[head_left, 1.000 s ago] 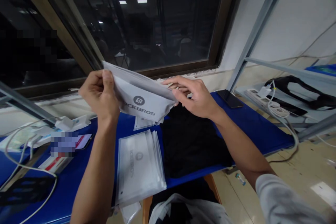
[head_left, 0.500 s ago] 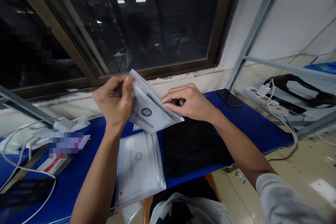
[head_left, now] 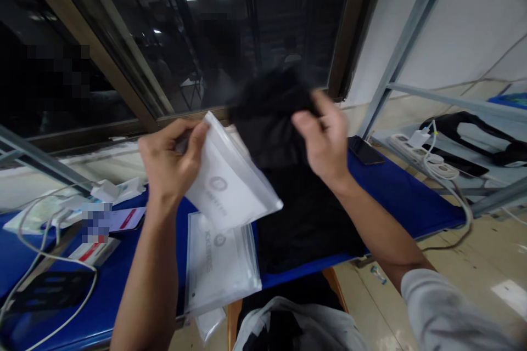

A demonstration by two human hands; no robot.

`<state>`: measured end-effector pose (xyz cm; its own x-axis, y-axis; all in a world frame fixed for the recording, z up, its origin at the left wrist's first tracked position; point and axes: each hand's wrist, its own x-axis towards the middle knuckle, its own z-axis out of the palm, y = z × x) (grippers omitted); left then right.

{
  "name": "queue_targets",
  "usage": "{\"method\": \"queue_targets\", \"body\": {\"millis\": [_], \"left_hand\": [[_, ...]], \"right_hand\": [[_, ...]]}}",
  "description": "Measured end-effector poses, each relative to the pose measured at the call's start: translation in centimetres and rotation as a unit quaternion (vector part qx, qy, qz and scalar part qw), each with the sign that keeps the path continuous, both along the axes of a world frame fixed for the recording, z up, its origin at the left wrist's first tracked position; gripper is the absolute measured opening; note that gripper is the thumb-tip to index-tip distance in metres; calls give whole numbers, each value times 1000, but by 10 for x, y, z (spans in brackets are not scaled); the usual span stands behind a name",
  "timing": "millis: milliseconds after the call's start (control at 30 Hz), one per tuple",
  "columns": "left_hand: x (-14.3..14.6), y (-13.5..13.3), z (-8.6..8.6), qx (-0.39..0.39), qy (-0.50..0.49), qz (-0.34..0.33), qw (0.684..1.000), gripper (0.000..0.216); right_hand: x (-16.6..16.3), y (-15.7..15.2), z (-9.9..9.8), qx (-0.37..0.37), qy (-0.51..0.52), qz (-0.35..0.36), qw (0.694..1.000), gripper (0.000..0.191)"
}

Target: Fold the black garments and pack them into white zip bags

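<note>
Behind the far edge of the blue-covered desk [head_left: 411, 197] is a dark window [head_left: 267, 27]. Above the desk, the left hand [head_left: 168, 156] pinches a flat, rectangular, translucent white pouch [head_left: 230, 186] by its upper corner. Its long axis seems to slant down rightward toward the near edge, zip side facing up-right. The right hand [head_left: 327, 145] has its fingers gripping soft black fabric [head_left: 267, 131], partly blurred. A firm pinch and compact bundle should prevent sagging.
</note>
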<state>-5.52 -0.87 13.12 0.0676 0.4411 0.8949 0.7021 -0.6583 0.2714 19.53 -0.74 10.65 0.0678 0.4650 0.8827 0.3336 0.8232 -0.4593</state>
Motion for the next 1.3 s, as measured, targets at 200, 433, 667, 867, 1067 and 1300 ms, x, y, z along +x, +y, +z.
{"method": "queue_targets", "body": {"millis": [200, 433, 667, 867, 1067, 1300], "left_hand": [[-42, -17, -68, -290, 162, -54, 942, 30], [-74, -19, -140, -283, 279, 37, 917, 45], [-108, -63, -180, -360, 164, 123, 910, 65], [-82, -66, -205, -365, 108, 102, 919, 53], [-25, -60, -94, -170, 39, -2, 985, 63], [39, -28, -3, -65, 150, -105, 981, 25]], "right_hand": [[26, 18, 6, 70, 150, -47, 985, 28], [7, 3, 2, 57, 66, -45, 995, 36], [1, -2, -4, 25, 35, -26, 999, 40], [3, -5, -1, -44, 14, -28, 999, 35], [3, -4, 5, -56, -132, 58, 988, 30], [0, 2, 0, -33, -262, 126, 956, 24]]}}
